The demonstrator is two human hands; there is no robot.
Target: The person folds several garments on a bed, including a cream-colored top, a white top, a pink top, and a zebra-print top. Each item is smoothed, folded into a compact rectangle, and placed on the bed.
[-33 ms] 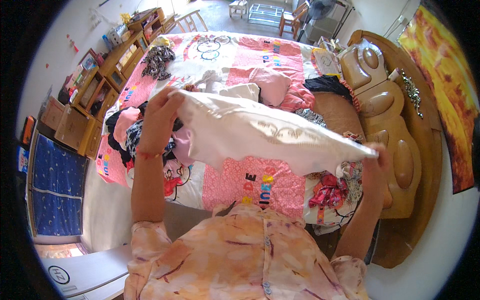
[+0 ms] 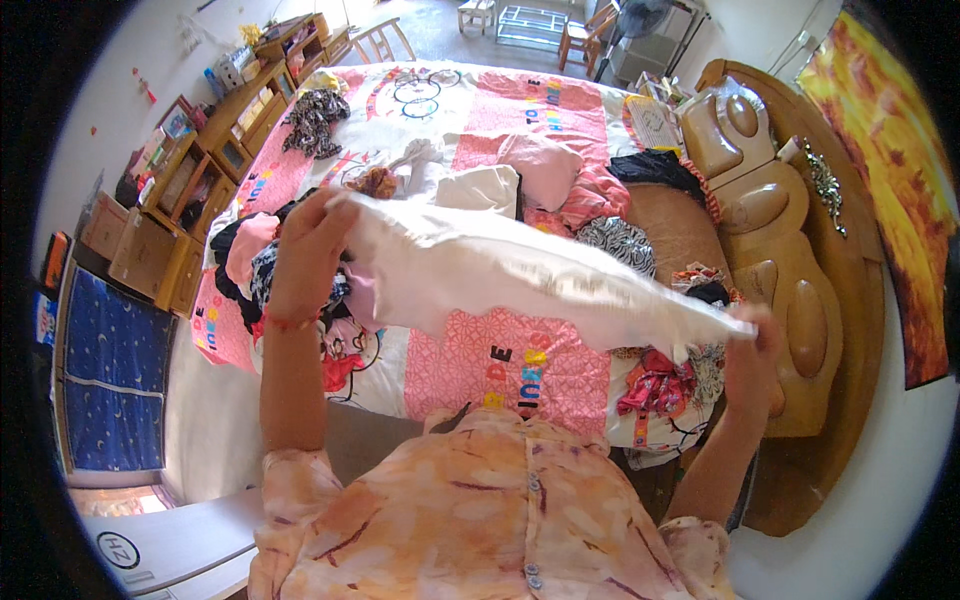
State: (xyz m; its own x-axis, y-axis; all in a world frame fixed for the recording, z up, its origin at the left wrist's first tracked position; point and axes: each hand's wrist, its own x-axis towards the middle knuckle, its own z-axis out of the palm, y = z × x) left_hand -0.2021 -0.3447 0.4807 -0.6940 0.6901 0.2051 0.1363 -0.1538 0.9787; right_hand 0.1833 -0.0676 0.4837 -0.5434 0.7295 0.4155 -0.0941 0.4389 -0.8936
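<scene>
A white garment is stretched in the air between my two hands, above the bed. Its exact kind cannot be told; faint marks show on its right half. My left hand is closed on the upper left corner, higher than the other end. At the lower right end, my right hand pinches the tip. The lower edge hangs loose and wavy over the pink-and-white bedspread. Behind the left hand lies a pile of dark and pink clothes, partly hidden by the arm.
Farther back on the bed are a pink pillow-like bundle, a dark patterned cloth and a black cloth. Red and patterned clothes lie near my right forearm. A carved wooden headboard stands at right, wooden cabinets at left.
The white garment has dropped slightly and its upper edge sags more, showing more of the clothes behind. Both hands have come down a little, still gripping its ends.
</scene>
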